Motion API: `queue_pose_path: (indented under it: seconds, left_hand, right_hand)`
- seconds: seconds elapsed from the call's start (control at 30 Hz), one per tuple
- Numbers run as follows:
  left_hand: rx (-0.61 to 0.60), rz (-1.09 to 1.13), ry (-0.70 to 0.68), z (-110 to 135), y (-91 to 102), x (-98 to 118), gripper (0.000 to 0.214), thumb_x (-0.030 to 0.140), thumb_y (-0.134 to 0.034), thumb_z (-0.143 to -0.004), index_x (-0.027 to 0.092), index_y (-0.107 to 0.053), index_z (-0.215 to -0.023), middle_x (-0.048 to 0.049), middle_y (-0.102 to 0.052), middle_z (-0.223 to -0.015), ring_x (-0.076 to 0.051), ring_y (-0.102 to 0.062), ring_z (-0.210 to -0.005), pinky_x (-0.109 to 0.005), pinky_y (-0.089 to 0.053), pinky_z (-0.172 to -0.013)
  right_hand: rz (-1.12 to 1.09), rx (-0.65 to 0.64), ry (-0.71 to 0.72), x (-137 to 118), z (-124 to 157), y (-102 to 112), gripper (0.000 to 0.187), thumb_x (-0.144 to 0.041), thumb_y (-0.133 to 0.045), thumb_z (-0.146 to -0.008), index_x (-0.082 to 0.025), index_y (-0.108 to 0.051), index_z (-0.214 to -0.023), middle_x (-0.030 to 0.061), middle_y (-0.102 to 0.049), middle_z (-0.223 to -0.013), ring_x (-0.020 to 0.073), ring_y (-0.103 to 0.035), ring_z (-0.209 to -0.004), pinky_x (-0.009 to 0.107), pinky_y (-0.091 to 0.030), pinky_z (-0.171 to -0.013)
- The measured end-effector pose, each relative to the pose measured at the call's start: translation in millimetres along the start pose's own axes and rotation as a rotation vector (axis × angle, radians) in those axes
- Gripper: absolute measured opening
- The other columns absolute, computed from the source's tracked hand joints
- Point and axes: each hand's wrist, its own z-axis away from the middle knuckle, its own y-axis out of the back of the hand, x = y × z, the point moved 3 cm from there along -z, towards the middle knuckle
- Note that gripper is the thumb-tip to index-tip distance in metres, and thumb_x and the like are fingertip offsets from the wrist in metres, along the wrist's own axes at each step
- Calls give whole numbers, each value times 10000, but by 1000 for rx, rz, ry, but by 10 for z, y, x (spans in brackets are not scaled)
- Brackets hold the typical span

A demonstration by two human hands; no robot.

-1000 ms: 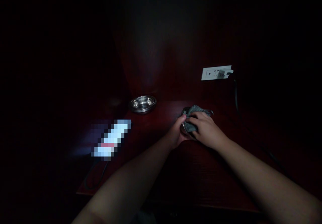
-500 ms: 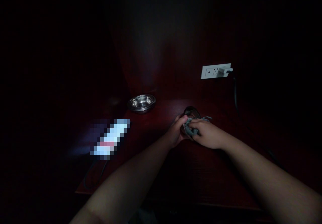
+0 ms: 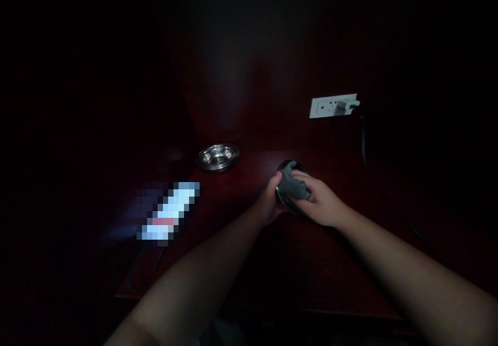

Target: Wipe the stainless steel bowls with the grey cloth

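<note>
The scene is very dark. My left hand (image 3: pixel 269 204) grips the left rim of a small shiny metal bowl (image 3: pixel 285 207) that is tilted up over the dark red table (image 3: pixel 311 263). My right hand (image 3: pixel 322 201) is closed on a grey cloth (image 3: pixel 291 185), pressing it into the bowl. Most of the bowl is hidden behind the cloth and my fingers.
A second steel bowl (image 3: pixel 217 156) sits on the table at the back left. A glowing blurred-out device (image 3: pixel 169 213) lies at the left, with a cable (image 3: pixel 142 271) below it. A white wall socket (image 3: pixel 329 106) holds a plug (image 3: pixel 348 104); its dark cord (image 3: pixel 363 143) hangs down.
The cloth has shifted from the bowl's right side to its inside, bunched under my right fingers. Both hands and the bowl have risen slightly and tilted.
</note>
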Motion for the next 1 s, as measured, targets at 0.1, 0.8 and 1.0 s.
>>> queue_pose_path:
  seconds: [0.1, 0.8, 1.0]
  left_hand:
    - [1, -16, 10, 8, -11, 1, 575, 658, -459, -834, 174, -658, -1074, -121, -714, -982, -318, -640, -1018, -448, -497, -851]
    - [117, -50, -71, 2, 30, 8, 614, 594, -655, -726, 227, -537, -1204, -111, -653, -1124, -274, -649, -955, -391, -545, -719]
    - [74, -77, -105, 3, 29, -6, 612, 596, -634, -738, 197, -563, -1198, -107, -675, -1111, -286, -652, -998, -387, -531, -775]
  right_hand:
    - [215, 7, 51, 1, 11, -8, 96, -154, -530, -805, -193, -588, -870, 111, -596, -992, 243, -565, -924, 390, -486, -845]
    - [363, -236, -246, 209, 36, -38, 134, -76, -508, -751, -176, -576, -810, 86, -658, -876, 194, -591, -796, 318, -468, -779]
    - [-78, -236, -338, 228, 79, -99, 95, -235, -520, -819, -176, -590, -843, 32, -661, -771, 166, -605, -690, 309, -503, -682]
